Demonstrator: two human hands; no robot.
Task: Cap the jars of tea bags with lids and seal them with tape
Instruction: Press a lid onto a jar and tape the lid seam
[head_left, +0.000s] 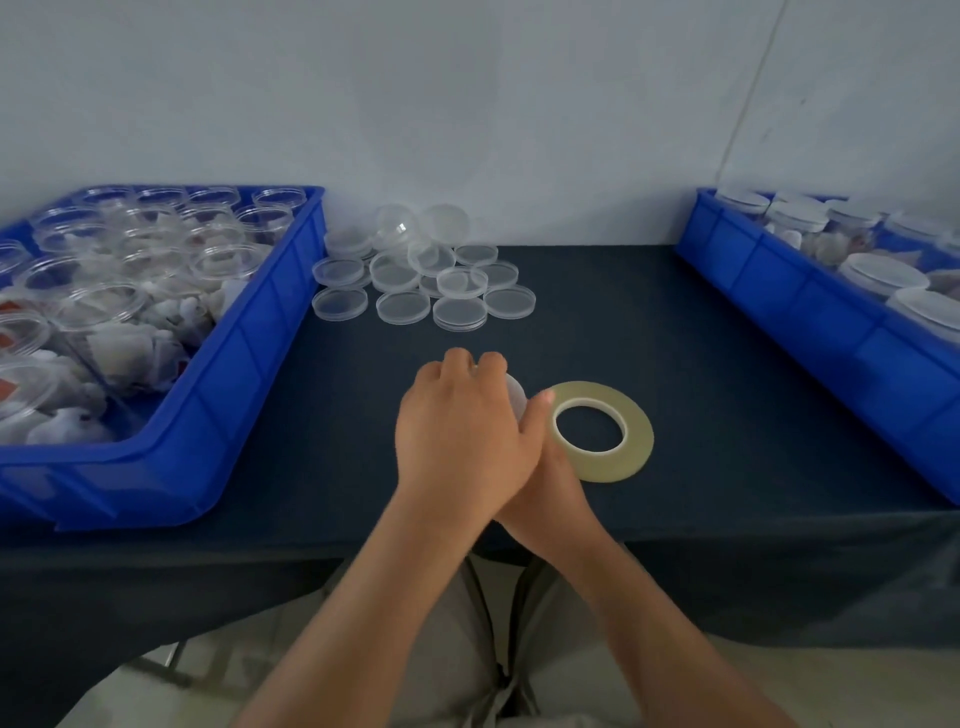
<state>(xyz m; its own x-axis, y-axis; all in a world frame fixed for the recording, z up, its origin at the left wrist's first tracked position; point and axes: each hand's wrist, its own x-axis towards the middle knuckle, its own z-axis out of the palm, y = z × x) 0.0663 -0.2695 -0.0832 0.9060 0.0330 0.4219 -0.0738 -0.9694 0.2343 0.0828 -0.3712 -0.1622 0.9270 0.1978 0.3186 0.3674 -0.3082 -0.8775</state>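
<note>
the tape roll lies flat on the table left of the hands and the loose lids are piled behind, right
No. In the head view the tape roll lies flat on the table to the right of the left hand and right hand. The loose lids are piled behind, as you said.

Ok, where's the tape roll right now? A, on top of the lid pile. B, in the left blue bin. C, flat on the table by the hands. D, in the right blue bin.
C: the tape roll lies flat on the dark table, beside the right hand.
</note>
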